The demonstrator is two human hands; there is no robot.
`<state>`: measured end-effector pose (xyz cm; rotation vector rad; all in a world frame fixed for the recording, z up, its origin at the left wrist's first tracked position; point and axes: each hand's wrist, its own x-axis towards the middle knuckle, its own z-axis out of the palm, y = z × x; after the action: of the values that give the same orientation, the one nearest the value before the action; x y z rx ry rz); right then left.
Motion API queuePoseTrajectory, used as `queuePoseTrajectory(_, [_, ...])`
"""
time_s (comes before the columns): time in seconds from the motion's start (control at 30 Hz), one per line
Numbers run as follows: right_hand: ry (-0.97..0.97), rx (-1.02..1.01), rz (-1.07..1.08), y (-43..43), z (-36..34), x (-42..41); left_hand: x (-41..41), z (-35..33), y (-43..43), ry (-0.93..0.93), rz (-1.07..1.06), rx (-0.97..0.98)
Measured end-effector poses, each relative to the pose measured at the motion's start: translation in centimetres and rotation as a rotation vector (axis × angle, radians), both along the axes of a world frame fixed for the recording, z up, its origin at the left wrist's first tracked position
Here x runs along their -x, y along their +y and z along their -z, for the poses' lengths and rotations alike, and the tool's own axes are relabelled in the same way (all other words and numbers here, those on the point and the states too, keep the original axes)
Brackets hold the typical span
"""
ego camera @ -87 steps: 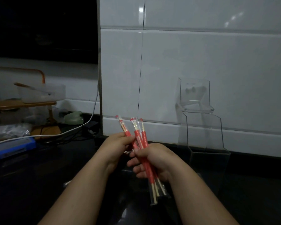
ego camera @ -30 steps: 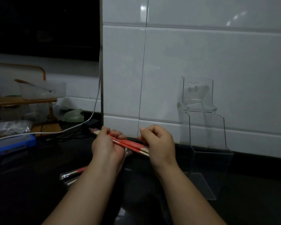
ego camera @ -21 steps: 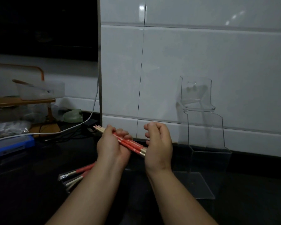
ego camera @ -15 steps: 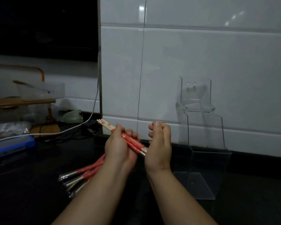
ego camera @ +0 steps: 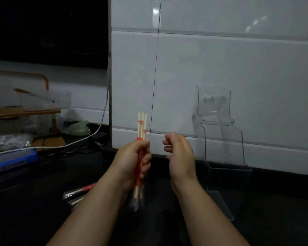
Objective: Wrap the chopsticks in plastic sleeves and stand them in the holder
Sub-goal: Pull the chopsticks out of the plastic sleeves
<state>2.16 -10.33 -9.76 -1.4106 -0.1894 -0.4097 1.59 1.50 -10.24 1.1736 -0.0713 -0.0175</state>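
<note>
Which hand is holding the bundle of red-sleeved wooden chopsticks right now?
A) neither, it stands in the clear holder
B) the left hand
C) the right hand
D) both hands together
B: the left hand grips the upright bundle of red-sleeved wooden chopsticks; the right hand is apart, holding nothing.

My work surface is a dark, glossy countertop (ego camera: 256, 219) that runs up to the white tiled wall. A clear acrylic holder (ego camera: 222, 157) stands on it at the right. Near my left forearm lie a few sleeved chopsticks (ego camera: 80, 191) (red-banded, partly hidden). Far left rest a blue box (ego camera: 11, 159) and a white cable (ego camera: 64, 145).
</note>
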Motion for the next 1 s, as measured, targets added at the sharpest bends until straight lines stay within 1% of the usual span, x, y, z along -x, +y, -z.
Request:
queuePoseTrajectory(0.1, [0.044, -0.046, -0.062, -0.1, -0.2, -0.2, 0.7, -0.1, 0.6, 0.069, 0.188, -0.183])
queuePoseTrajectory(0.17, [0.072, -0.146, -0.158, -0.2, -0.4, -0.2, 1.1, -0.2, 0.8, 0.107, 0.315, -0.262])
queuePoseTrajectory(0.23, [0.088, -0.223, -0.245, -0.3, -0.7, -0.1, 1.3, -0.1, 0.9, 0.116, 0.391, -0.324])
queuePoseTrajectory(0.37, [0.077, -0.125, -0.247, -0.5, -0.8, 0.3, 1.5, -0.1, 0.8, 0.119, 0.436, -0.398])
queuePoseTrajectory(0.43, [0.062, -0.067, -0.191, -0.5, -0.8, 0.4, 1.7, -0.1, 0.8, 0.112, 0.42, -0.418])
queuePoseTrajectory(0.5, [0.047, -0.03, -0.127, -0.5, -1.0, 0.3, 1.7, -0.1, 0.9, 0.066, 0.395, -0.453])
queuePoseTrajectory(0.6, [0.019, -0.036, -0.045, -0.6, -1.2, 0.3, 1.6, -0.2, 1.1, -0.042, 0.318, -0.579])
queuePoseTrajectory(0.67, [-0.015, -0.056, -0.007, -0.7, -1.2, 0.4, 1.4, -0.3, 1.3, -0.106, 0.304, -0.638])
queuePoseTrajectory(0.7, [-0.035, -0.07, 0.011, -0.8, -1.3, 0.5, 1.1, -0.2, 1.4, -0.15, 0.277, -0.708])
queuePoseTrajectory(0.77, [-0.079, -0.094, 0.055, -0.8, -1.5, 0.7, 0.6, 0.1, 1.5, -0.25, 0.154, -0.914])
queuePoseTrajectory(0.83, [-0.128, -0.089, 0.106, -0.8, -1.8, 0.8, 0.0, 0.7, 1.5, -0.346, 0.022, -1.034])
queuePoseTrajectory(0.9, [-0.171, -0.089, 0.151, -0.8, -2.0, 1.0, -0.4, 1.1, 1.5, -0.403, -0.058, -1.071])
queuePoseTrajectory(1.0, [-0.26, -0.125, 0.247, -0.8, -2.4, 1.5, -0.8, 1.3, 1.7, -0.429, -0.11, -1.098])
